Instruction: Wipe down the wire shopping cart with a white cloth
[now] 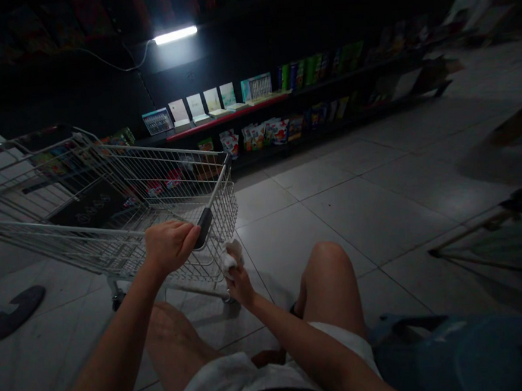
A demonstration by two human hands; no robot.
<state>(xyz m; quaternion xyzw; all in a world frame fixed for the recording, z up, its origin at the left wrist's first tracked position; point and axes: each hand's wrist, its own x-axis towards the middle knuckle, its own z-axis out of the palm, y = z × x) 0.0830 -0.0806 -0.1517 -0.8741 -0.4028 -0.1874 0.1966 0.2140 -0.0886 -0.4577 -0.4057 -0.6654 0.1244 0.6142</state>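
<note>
At the rear of the cart (174, 177), left hand (170, 245) clenched on its handle (204, 226), right hand (239, 285) grasping a white cloth (231, 258) at its lower wire; I'd brace firmly and wipe in short strokes.

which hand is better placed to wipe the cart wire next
Right, probably: the right hand holds the white cloth by the cart wire back, while the left hand is wrapped round the handle, with no cloth.
</note>
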